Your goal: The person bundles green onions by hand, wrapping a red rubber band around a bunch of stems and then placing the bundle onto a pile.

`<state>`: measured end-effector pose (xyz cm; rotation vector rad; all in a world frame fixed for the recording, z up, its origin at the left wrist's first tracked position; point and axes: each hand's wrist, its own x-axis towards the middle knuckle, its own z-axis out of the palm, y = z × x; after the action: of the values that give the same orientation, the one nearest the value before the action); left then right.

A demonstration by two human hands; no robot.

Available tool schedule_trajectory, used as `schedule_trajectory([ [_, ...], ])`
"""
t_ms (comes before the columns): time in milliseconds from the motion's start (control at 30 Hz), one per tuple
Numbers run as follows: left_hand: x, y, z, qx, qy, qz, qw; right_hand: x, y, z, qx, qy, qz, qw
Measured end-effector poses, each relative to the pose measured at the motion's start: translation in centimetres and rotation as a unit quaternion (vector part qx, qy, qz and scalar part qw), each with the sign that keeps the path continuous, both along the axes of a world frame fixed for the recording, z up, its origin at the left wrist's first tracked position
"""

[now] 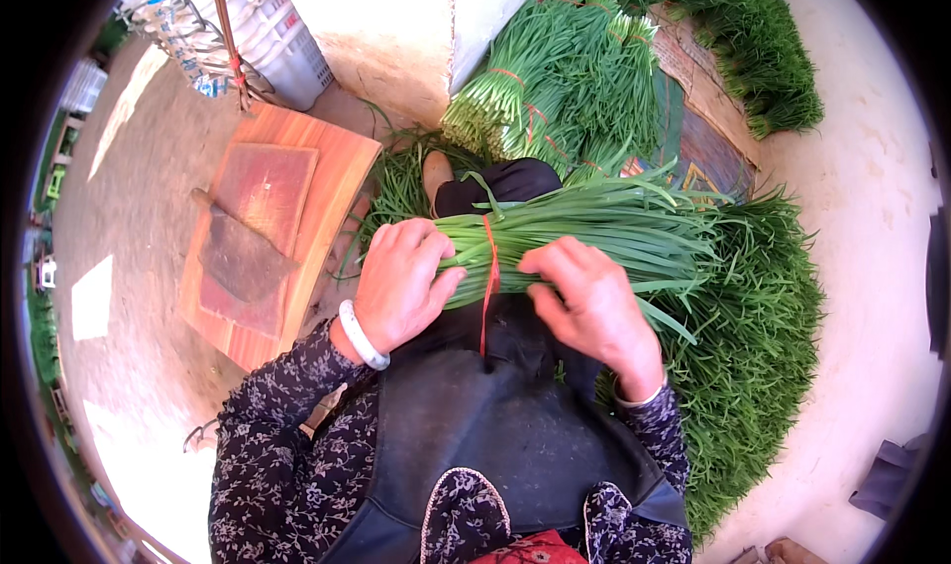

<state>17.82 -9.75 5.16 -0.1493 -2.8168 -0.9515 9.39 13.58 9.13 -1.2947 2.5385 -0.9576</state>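
Note:
Across the lap lies a bunch of green garlic chives (594,230), its cut ends to the left and leaf tips to the right. A red tie (490,263) goes around it, one loose end hanging down over the black apron. My left hand (405,282) rests on the stem end with its fingers curled over the stalks. Just right of the tie, my right hand (587,296) has thumb and forefinger close together at the bunch's near side; whether they pinch anything cannot be told.
Left, a wooden board (342,163) carries a red board (260,170) and a cleaver (241,256). Tied chive bunches (557,81) are stacked ahead beside a white pillar (386,37). A large heap of loose chives (750,356) lies right; white plastic baskets (290,51) stand upper left.

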Motion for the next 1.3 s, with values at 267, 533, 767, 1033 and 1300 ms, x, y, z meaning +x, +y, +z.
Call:
schedule_trajectory([
  [267,-0.4,-0.5,-1.8,0.200,-0.022,0.039,0.979,1.9,-3.2,-4.8,-0.034,0.138,-0.022,0.990],
  [533,0.2,-3.6,-3.6,0.370,-0.069,0.009,0.926,2.1,-3.0,-5.8,-0.020,0.146,-0.023,0.989],
  [767,4.3,-17.0,-6.4,0.258,-0.118,0.269,0.921,2.2,-2.8,-6.1,-0.083,0.159,-0.020,0.984],
  [1033,2.3,-3.2,1.3,-0.105,-0.005,0.035,0.994,1.8,-2.7,-6.9,-0.190,-0.004,-0.106,0.976],
  [1300,-1.4,4.4,-1.1,-0.271,-0.051,-0.034,0.961,2.8,-3.8,-6.1,-0.426,-0.376,-0.114,0.815],
])
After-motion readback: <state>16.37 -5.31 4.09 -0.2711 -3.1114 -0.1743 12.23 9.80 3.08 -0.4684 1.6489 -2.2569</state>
